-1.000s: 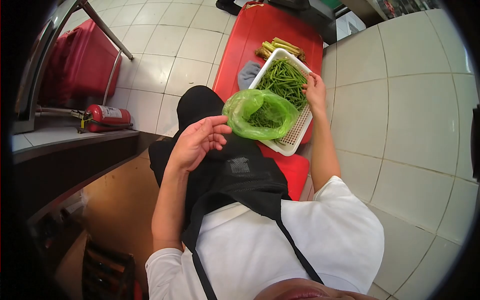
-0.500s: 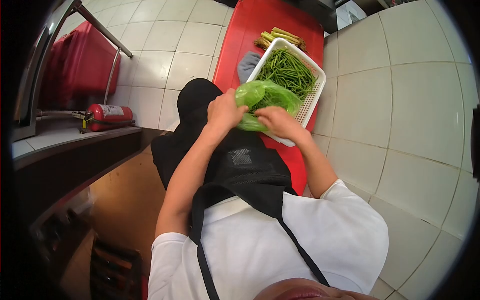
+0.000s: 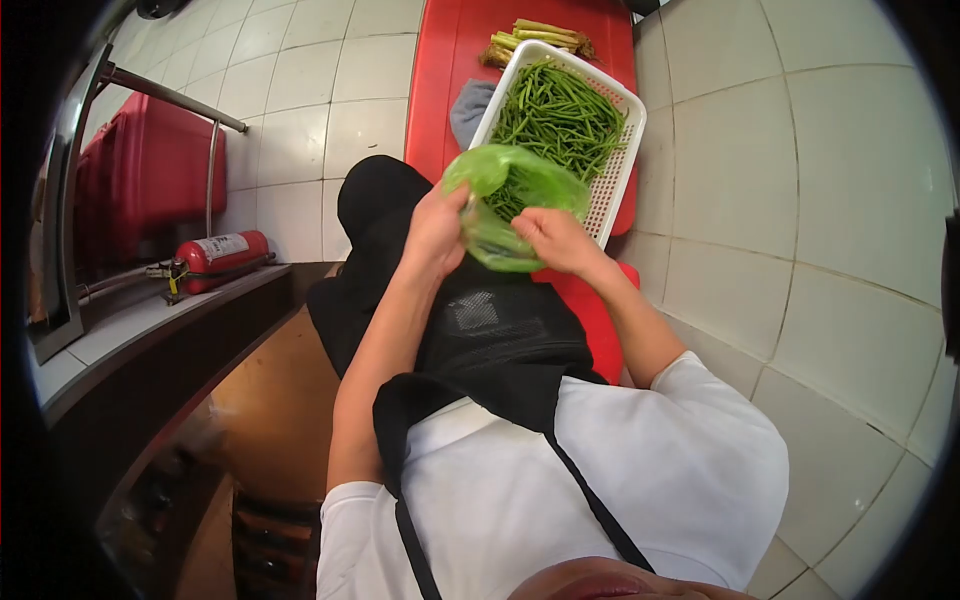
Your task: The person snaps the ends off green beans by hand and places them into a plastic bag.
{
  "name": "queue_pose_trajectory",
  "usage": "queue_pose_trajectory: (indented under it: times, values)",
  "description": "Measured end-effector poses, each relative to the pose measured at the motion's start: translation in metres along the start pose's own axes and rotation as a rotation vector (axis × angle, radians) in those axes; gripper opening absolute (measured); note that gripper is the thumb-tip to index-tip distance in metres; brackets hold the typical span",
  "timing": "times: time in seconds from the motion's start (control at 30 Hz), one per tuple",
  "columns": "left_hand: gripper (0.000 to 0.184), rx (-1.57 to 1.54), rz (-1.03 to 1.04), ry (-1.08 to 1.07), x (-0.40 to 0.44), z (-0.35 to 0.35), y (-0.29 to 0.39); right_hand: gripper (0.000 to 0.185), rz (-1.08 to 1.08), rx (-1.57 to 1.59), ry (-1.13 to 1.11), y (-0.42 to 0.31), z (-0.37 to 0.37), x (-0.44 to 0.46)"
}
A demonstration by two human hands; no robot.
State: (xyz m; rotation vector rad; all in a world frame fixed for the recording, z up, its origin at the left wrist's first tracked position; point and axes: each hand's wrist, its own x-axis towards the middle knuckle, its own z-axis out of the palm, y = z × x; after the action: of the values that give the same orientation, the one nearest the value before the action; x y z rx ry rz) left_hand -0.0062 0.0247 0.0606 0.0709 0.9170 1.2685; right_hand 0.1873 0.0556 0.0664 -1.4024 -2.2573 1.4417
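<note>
A green plastic bag (image 3: 555,190) with green beans inside lies over the near end of a white perforated basket (image 3: 632,125). My left hand (image 3: 438,228) is closed on the bag's left rim. My right hand (image 3: 556,240) has its fingers closed on the bag's near right edge. More long green beans (image 3: 560,118) fill the basket beyond the bag. Both the bag's mouth and some beans inside it show between my hands.
The basket rests on a red surface (image 3: 440,60), with a grey cloth (image 3: 470,112) on its left and stalks with brown roots (image 3: 535,40) behind. At the left are a fire extinguisher (image 3: 225,258) and a dark red bin (image 3: 160,160). Tiled wall stands right.
Both hands, apart from the bag a second ago, have come in and closed on its rim. The bag has shifted slightly toward my left and its mouth has changed shape. The view has turned a little.
</note>
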Motion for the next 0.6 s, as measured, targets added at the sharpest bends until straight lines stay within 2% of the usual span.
queue_pose_trajectory:
  times: [0.07, 0.1, 0.13, 0.2, 0.23, 0.37, 0.43, 0.53, 0.57, 0.6]
  values:
    - [0.031, 0.042, -0.091, -0.131, 0.020, 0.004, -0.009, 0.031, 0.020, -0.011, 0.092, 0.004, -0.008, 0.006]
    - [0.030, -0.035, -0.066, -0.233, 0.006, 0.036, 0.001, 0.030, -0.010, -0.008, 0.199, 0.014, -0.009, 0.008]
    - [0.029, -0.109, -0.044, -0.338, -0.009, 0.068, 0.014, 0.029, 0.020, 0.048, 0.214, 0.013, -0.015, 0.007]
    - [0.028, -0.075, -0.011, -0.282, -0.008, 0.076, 0.019, 0.026, 0.090, 0.165, 0.264, -0.001, -0.035, 0.000]
    - [0.028, -0.055, 0.008, -0.263, -0.004, 0.080, 0.021, 0.023, 0.070, 0.114, 0.286, -0.012, -0.043, -0.004]
    - [0.028, -0.040, -0.016, -0.149, 0.015, 0.011, 0.012, 0.020, 0.191, -0.030, 0.084, -0.021, -0.048, -0.016]
    - [0.033, -0.141, -0.021, -0.051, -0.001, -0.006, 0.013, 0.017, 0.121, -0.086, 0.077, -0.012, -0.035, -0.018]
    - [0.036, -0.209, -0.001, -0.062, -0.009, -0.027, 0.004, 0.021, -0.037, -0.210, 0.124, 0.004, -0.014, -0.014]
    - [0.038, -0.224, -0.050, -0.155, 0.000, -0.054, -0.006, 0.023, -0.097, -0.258, 0.150, 0.008, -0.008, -0.012]
    - [0.038, -0.178, -0.038, -0.143, -0.002, -0.049, -0.007, 0.024, -0.103, -0.210, 0.152, 0.006, -0.006, -0.007]
